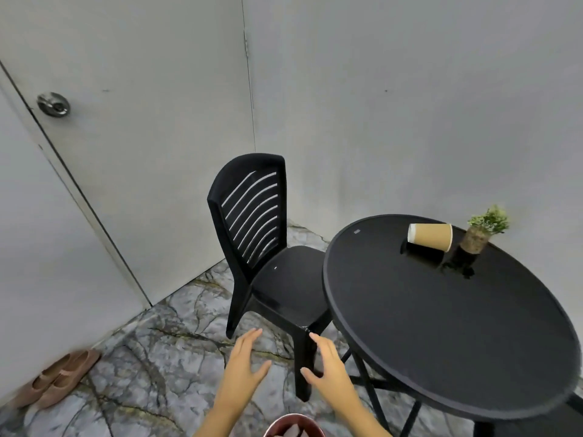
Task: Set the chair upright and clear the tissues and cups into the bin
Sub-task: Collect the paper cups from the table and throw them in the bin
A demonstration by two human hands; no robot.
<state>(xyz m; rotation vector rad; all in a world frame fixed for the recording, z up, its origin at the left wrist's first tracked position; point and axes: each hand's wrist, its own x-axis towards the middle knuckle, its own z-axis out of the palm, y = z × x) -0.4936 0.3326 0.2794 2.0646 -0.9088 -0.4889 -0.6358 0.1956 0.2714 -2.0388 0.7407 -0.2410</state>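
A black plastic chair (271, 257) stands upright on its legs beside the round black table (457, 335), its seat partly under the table's rim. A brown paper cup (430, 236) lies on its side on the far part of the table. My left hand (246, 364) and my right hand (328, 367) hover open just in front of the chair's front leg, fingers spread, holding nothing. The rim of a dark red bin (293, 425) with something pale inside shows at the bottom edge, between my forearms.
A small potted plant (479, 234) stands on the table right of the cup. A grey door with a round knob (53, 104) is at the left. A pair of beige shoes (60, 378) lies on the marble floor by the wall.
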